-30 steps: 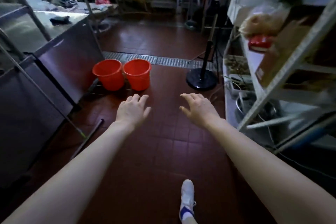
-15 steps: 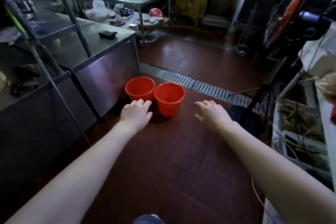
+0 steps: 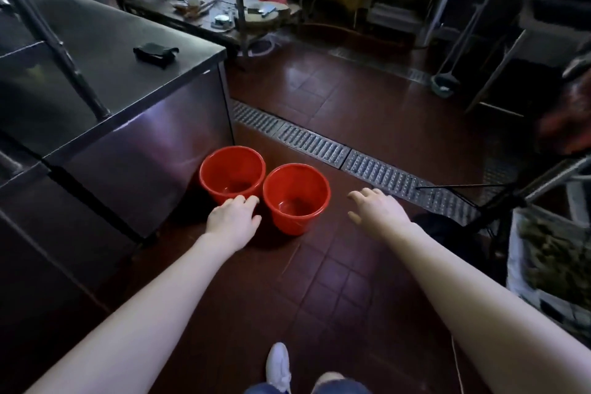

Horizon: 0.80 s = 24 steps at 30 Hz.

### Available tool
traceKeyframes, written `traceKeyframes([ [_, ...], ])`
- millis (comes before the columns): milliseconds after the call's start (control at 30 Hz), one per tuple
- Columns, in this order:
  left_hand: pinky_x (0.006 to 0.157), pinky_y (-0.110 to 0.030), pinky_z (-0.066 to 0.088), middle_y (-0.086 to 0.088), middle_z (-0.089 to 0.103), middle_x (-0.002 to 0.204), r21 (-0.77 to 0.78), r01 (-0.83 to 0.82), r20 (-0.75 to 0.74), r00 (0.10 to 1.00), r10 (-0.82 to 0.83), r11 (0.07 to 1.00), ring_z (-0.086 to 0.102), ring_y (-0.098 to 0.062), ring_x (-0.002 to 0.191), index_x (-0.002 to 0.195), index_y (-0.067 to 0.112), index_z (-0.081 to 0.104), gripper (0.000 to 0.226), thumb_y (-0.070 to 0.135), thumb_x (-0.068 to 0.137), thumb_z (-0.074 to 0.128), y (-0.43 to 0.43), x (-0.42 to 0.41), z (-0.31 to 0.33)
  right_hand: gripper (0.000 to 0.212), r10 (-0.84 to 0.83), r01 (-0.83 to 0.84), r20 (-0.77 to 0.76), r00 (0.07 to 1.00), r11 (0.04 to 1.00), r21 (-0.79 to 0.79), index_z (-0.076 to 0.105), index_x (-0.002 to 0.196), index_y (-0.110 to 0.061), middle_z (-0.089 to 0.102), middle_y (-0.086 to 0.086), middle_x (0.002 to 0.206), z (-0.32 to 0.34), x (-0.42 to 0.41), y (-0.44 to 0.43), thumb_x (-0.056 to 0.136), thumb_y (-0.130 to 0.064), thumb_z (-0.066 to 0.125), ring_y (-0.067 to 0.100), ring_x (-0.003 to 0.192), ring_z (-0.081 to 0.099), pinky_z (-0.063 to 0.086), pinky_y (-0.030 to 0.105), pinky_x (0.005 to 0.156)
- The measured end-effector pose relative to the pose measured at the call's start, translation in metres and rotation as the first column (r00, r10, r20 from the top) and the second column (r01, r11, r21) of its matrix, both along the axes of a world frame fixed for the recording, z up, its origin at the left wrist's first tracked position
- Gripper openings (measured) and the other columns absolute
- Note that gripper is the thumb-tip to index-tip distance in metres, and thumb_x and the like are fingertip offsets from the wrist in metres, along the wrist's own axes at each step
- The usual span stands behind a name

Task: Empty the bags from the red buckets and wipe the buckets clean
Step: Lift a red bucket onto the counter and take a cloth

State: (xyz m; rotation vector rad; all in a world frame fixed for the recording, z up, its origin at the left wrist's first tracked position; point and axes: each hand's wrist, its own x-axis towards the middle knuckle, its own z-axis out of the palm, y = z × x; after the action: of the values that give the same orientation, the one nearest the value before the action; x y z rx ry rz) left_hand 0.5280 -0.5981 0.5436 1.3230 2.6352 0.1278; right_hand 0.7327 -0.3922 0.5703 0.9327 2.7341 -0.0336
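From my end, the two red buckets read as glossy plastic, round and tapered. The left bucket (image 3: 232, 169) and the right bucket (image 3: 296, 195) stand upright with their rims just about meeting. They sit on the dark tiled floor (image 3: 335, 281) against the steel counter (image 3: 96, 80), just short of the drain grate (image 3: 319, 145). Inside each I see only a shiny red bottom. My left hand (image 3: 232, 217) hovers, fingers relaxed and holding nothing, over the left bucket's near rim (contact unclear). My right hand (image 3: 377, 209) is spread, empty, clear of the right bucket.
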Motion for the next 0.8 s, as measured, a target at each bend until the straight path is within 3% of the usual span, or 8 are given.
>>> traceKeyframes([
  [233, 0.086, -0.039, 0.052, -0.002, 0.058, 0.124, -0.042, -0.019, 0.089, 0.996, 0.023, 0.999, 0.057, -0.024, 0.114, 0.135, 0.024, 0.047, 0.041, 0.040, 0.097, 0.048, 0.098, -0.078, -0.041, 0.047, -0.051, 0.060, 0.083, 0.995, 0.992, -0.108, 0.043, 0.137, -0.023, 0.051, 0.005, 0.132, -0.053, -0.072, 0.099, 0.094, -0.042, 0.049, 0.026, 0.125, 0.046, 0.044, 0.041, 0.095],
  [467, 0.091, -0.043, 0.050, -0.001, 0.057, 0.122, -0.089, -0.194, 0.301, 0.930, 0.212, 0.977, 0.057, -0.023, 0.114, 0.131, 0.025, 0.050, 0.038, 0.036, 0.096, 0.051, 0.189, -0.136, -0.114, 0.047, -0.101, 0.119, 0.079, 0.992, 0.955, -0.272, 0.043, 0.137, -0.024, 0.053, 0.006, 0.129, -0.122, -0.148, 0.204, 0.094, -0.044, 0.049, 0.029, 0.122, 0.048, 0.046, 0.043, 0.096],
  [600, 0.092, -0.041, 0.049, -0.002, 0.053, 0.125, -0.134, -0.310, 0.409, 0.848, 0.337, 0.941, 0.056, -0.023, 0.116, 0.134, 0.026, 0.047, 0.040, 0.035, 0.095, 0.052, 0.235, -0.167, -0.189, 0.048, -0.146, 0.177, 0.112, 0.983, 0.916, -0.359, 0.043, 0.138, -0.022, 0.051, 0.009, 0.130, -0.197, -0.186, 0.264, 0.094, -0.041, 0.051, 0.031, 0.120, 0.048, 0.044, 0.044, 0.099],
  [800, 0.089, -0.038, 0.044, -0.006, 0.041, 0.136, -0.271, -0.348, 0.456, 0.775, 0.438, 0.898, 0.057, -0.029, 0.111, 0.144, 0.026, 0.037, 0.054, 0.035, 0.094, 0.056, 0.278, -0.199, -0.345, 0.056, -0.163, 0.230, 0.188, 0.968, 0.878, -0.420, 0.039, 0.143, -0.023, 0.046, 0.012, 0.135, -0.350, -0.222, 0.319, 0.092, -0.038, 0.056, 0.035, 0.121, 0.047, 0.043, 0.045, 0.101],
])
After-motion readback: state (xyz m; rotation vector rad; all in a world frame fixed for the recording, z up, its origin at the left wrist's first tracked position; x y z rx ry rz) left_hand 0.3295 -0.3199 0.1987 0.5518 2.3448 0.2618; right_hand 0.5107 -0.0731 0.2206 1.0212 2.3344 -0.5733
